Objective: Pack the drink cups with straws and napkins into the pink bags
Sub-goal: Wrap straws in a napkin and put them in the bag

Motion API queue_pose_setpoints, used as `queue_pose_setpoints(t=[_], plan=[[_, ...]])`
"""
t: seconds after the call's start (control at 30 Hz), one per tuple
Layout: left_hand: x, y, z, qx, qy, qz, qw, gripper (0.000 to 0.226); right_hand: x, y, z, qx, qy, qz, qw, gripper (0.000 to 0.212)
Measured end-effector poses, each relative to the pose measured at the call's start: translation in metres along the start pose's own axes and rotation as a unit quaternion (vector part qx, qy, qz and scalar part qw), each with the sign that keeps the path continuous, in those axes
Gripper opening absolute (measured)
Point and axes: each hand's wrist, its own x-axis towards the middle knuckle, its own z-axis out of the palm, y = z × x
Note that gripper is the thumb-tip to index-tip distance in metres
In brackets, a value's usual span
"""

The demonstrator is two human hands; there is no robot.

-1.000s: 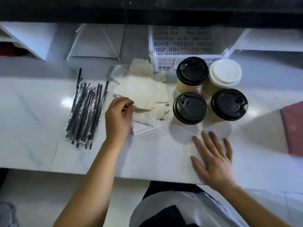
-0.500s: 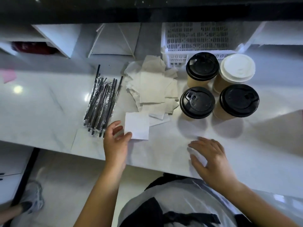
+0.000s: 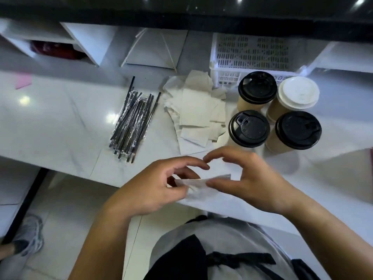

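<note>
Left hand (image 3: 157,188) and right hand (image 3: 254,178): curled fingers pinch one thin, creased white napkin (image 3: 201,189) at the edge of the glossy marbled bench (image 3: 60,128). Behind it are four round-lidded paper cups (image 3: 250,129) and film-wrapped black straws (image 3: 133,118).

Left hand (image 3: 159,186) and right hand (image 3: 254,178) bare, forearms bare as far as they show. Torso in a white top (image 3: 222,233), plain smooth fabric, greyish in the shade. Over it a black apron (image 3: 181,261), its upper edge rising to a point at the chest. Black apron ties (image 3: 242,259) run sideways across the waist, bunched in a knot, thin tails trailing off to the right. Another black strap (image 3: 304,268) at the right hip. Lower left: grey-and-white sneaker (image 3: 30,237), dark opening, bare ankle above it; whose foot, can't tell.
</note>
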Motion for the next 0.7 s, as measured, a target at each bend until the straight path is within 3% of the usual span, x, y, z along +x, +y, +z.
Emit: queue_pose_setpoints(t=[0.1, 0.2, 0.27, 0.33, 0.4, 0.47, 0.57, 0.7], plan=[[0.008, 0.001, 0.004, -0.021, -0.015, 0.007, 1.0, 0.054, -0.011, 0.005, -0.009, 0.003, 0.004, 0.052, 0.999, 0.006], [0.017, 0.003, 0.006, -0.039, -0.047, 0.026, 0.998, 0.055, -0.028, 0.008, -0.011, 0.031, 0.015, 0.07, 0.997, 0.01], [0.027, 0.003, 0.004, -0.075, -0.041, 0.041, 0.996, 0.052, -0.039, 0.01, -0.011, 0.018, 0.063, 0.081, 0.995, 0.013], [0.046, -0.003, -0.002, -0.126, 0.058, 0.027, 0.99, 0.037, -0.047, 0.014, -0.013, -0.01, 0.127, 0.087, 0.988, 0.014], [0.08, -0.024, -0.012, -0.126, 0.215, -0.027, 0.968, 0.022, -0.052, 0.021, -0.018, -0.069, 0.177, 0.076, 0.979, 0.013], [0.115, -0.043, -0.021, -0.096, 0.31, -0.081, 0.942, 0.024, -0.055, 0.026, -0.022, -0.129, 0.206, 0.055, 0.968, 0.014], [0.155, -0.057, -0.026, -0.044, 0.334, -0.137, 0.932, 0.044, -0.058, 0.03, -0.027, -0.163, 0.242, 0.033, 0.956, 0.016], [0.178, -0.056, -0.028, -0.023, 0.384, -0.159, 0.909, 0.032, -0.061, 0.031, -0.037, -0.178, 0.277, 0.044, 0.943, 0.019]])
